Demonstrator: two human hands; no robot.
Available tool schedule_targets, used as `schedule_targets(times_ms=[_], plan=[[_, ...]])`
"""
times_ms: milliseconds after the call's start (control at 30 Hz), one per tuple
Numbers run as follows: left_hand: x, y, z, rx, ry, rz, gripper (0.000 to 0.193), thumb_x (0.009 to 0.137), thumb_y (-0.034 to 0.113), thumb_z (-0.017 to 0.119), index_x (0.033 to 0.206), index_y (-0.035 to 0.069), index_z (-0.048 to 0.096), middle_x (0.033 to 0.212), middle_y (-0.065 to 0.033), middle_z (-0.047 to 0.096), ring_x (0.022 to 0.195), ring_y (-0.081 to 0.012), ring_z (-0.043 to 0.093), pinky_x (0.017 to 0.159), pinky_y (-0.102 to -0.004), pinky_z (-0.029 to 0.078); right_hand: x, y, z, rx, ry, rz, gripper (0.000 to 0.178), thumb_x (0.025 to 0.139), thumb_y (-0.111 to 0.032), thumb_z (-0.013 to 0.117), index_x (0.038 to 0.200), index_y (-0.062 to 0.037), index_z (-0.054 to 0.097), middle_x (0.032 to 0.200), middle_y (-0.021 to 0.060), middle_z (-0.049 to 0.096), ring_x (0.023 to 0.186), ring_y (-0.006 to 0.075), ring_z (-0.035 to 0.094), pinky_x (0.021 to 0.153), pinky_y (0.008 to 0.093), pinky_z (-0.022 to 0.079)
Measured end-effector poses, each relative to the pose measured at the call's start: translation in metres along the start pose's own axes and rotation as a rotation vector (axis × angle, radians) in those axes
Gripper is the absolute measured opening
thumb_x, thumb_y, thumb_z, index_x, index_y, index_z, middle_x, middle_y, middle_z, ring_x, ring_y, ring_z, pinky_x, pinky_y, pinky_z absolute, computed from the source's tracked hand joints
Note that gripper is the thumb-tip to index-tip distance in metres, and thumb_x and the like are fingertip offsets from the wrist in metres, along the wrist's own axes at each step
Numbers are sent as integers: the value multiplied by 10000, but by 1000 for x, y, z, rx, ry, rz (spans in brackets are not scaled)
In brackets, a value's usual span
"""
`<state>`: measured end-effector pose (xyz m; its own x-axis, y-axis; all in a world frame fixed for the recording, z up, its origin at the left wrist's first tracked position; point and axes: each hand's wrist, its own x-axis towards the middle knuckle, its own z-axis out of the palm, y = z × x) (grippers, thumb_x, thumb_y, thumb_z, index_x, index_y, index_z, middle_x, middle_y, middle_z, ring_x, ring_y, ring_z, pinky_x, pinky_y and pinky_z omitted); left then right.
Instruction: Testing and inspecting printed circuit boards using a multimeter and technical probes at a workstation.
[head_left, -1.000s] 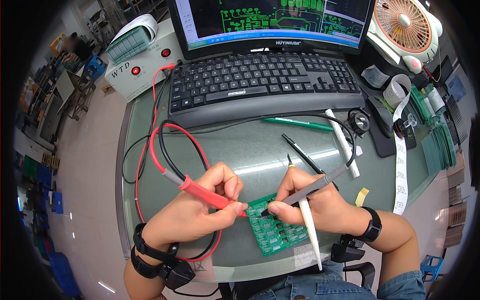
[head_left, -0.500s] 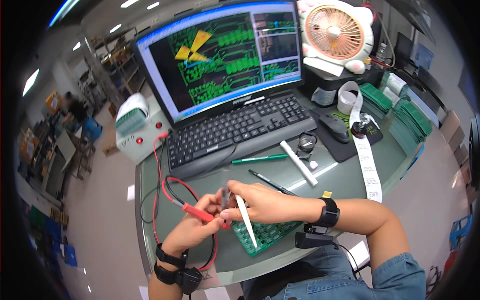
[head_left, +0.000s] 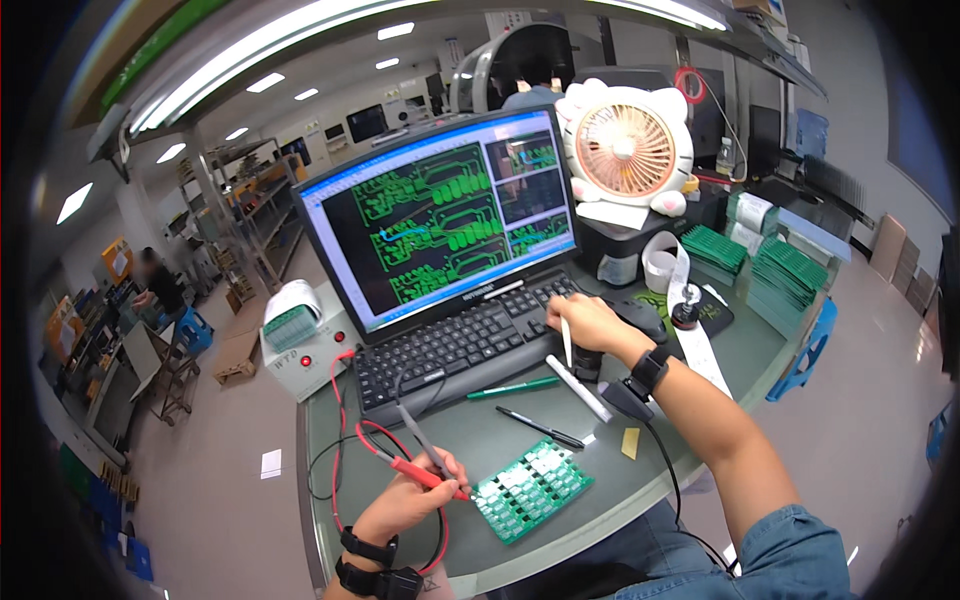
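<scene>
My left hand [head_left: 402, 506], near the front of the desk, is closed around a red test probe [head_left: 413, 471] and a grey-black test probe [head_left: 424, 434]. The red probe's tip is at the left edge of a green circuit board [head_left: 535, 490]; I cannot tell whether it touches. That board lies flat on the desk and carries rows of small parts. Over the right end of the black keyboard [head_left: 450, 343], my right hand [head_left: 598, 328] has its fingers bent downward at the keys. A slim white stick [head_left: 566, 342] juts from its grip.
A monitor [head_left: 440, 220] with green circuit traces stands behind the keyboard. Pens, including a green pen [head_left: 513, 389] and a white marker [head_left: 578, 388], lie before it. To the right are a mouse [head_left: 645, 318], a paper strip [head_left: 700, 352] and stacked green boards [head_left: 785, 275]. Red cable [head_left: 338, 430] loops at left.
My right hand has left my left hand and moved up to the keyboard with the white stick. The grey-black probe now rests in my left hand. Yellow shapes have gone from the screen.
</scene>
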<state>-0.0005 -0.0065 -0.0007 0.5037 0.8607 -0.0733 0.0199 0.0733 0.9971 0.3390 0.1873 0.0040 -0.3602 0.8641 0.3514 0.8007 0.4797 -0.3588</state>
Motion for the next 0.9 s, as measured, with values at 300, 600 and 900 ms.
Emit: schedule_targets(times_ms=[300, 600, 900], plan=[[1, -2, -1, 43, -31, 10, 184, 916, 98, 585, 1060, 68, 473, 1025, -46, 580, 1007, -161, 586, 901, -330, 480, -29, -69, -29, 163, -82, -113, 271, 858, -343, 673, 895, -85, 601, 760, 136, 660, 758, 332, 662, 678, 455, 501], [4, 2, 1, 107, -23, 17, 183, 911, 111, 588, 1057, 64, 489, 1007, -40, 585, 978, -149, 581, 887, -326, 476, -111, -133, -4, -46, -508, -712, 703, 721, -525, 756, 1171, -60, 482, 1327, 103, 530, 1235, 272, 499, 1042, 555, 356], [3, -1, -1, 102, -33, 40, 157, 917, 53, 573, 1038, 68, 474, 1033, -65, 577, 1034, -189, 601, 914, -345, 488, -122, -137, 1, 0, -565, -667, 707, 697, -507, 776, 1169, -68, 486, 1369, 104, 501, 1240, 275, 497, 1035, 549, 347]])
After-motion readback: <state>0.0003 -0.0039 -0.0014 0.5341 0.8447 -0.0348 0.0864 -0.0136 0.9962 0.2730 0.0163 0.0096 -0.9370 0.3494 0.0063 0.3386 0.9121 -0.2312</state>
